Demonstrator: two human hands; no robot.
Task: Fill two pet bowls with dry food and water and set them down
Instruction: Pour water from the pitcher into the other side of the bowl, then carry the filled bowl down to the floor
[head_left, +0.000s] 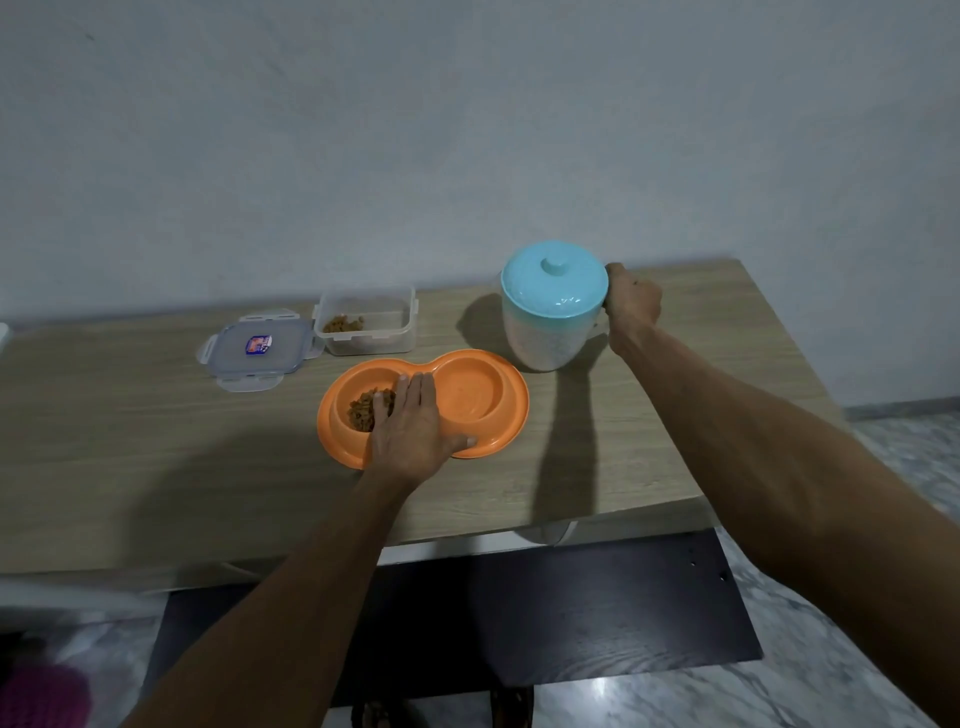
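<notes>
An orange double pet bowl (483, 400) lies in the middle of the wooden table (130, 441). Its left well holds brown dry food (363, 408); its right well looks dry. My left hand (410, 428) rests flat on the bowl's middle and front rim, fingers apart, pressing it down. Behind and to the right stands a white jug with a light-blue lid (553, 280). My right hand (631, 304) is closed around the jug's handle on its right side; the handle itself is hidden by the fingers.
A clear plastic food container (366, 322) with a little kibble left stands behind the bowl, its loose clip lid (257, 351) lying flat to the left. The wall runs close behind. A dark board (519, 613) lies below the table's front edge.
</notes>
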